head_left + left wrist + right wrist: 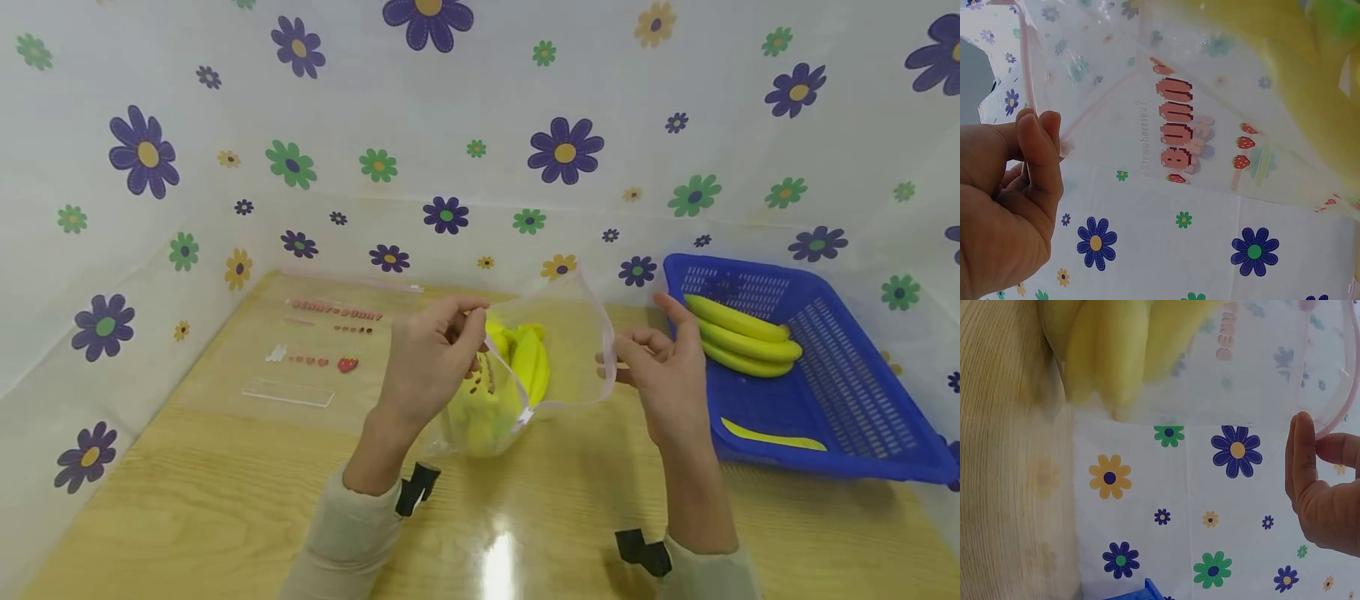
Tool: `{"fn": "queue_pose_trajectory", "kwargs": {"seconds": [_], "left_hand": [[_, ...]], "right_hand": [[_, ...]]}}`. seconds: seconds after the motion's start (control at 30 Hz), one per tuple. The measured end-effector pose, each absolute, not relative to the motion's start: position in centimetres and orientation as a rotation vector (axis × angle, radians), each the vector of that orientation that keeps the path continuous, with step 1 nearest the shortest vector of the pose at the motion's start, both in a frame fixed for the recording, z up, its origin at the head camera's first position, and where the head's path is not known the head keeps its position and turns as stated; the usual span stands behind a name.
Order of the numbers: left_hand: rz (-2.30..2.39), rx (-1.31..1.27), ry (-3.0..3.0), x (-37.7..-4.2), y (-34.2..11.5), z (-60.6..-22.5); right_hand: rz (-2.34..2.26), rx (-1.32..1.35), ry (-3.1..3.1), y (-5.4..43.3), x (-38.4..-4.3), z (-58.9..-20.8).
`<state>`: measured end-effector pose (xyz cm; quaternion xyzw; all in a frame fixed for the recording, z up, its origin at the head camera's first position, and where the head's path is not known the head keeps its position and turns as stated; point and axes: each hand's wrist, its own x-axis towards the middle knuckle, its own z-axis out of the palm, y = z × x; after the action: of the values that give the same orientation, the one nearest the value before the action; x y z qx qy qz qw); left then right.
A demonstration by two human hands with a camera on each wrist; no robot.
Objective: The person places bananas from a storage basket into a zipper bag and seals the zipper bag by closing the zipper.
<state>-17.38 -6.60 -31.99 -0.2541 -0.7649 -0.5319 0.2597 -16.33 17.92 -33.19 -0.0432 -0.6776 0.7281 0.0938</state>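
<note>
A clear zip bag [573, 333] with a pale pink rim is held above the table with its mouth spread wide. On the left side of the mouth, my left hand [427, 358] pinches the rim between thumb and fingers. My right hand [667, 375] pinches the opposite rim, index finger raised. Inside the bag lies a bunch of yellow bananas [531, 367], low down and partly hidden behind the printed front. A white slider [526, 415] sits on the near edge of the mouth. Red lettering [1175, 122] and small strawberries show on the bag in the left wrist view.
A second clear zip bag [210, 375] with bunny and strawberry print lies flat at the left. To the right stands a blue basket [892, 375] containing a bunch of bananas [742, 337] and a single thin yellow piece [772, 436]. A flowered sheet [480, 100] hangs behind the wooden table [225, 508].
</note>
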Motion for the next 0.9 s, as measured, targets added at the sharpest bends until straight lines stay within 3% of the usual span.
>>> {"fn": "queue_pose_trajectory", "kwargs": {"seconds": [0.9], "left_hand": [[-1.428, -0.675, -2.096, -17.44, -6.7, -31.62]], "right_hand": [[2.165, -0.093, -1.995, 17.82, -16.51, -33.26]]}}
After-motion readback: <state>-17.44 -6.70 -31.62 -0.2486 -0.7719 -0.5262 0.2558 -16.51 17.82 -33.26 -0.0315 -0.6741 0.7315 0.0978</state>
